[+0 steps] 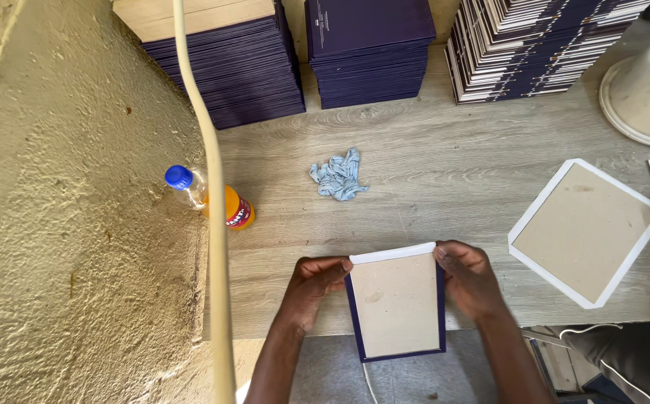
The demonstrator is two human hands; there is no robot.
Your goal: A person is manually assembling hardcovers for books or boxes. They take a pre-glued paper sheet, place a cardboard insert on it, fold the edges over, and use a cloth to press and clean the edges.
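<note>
Both hands pinch a grey cardboard panel [397,307] with navy wrapped edges: left hand [311,288] on its upper-left corner, right hand [468,278] on its upper-right. White strip [392,253] between the fingertips. Crumpled blue cloth [337,174] beyond the grip; orange soda bottle [209,197] past the left hand.

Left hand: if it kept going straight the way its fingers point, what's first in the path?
The left hand points right, across the board it holds at the top corner. Going straight on, it would likely meet the right hand gripping the opposite corner.
</note>
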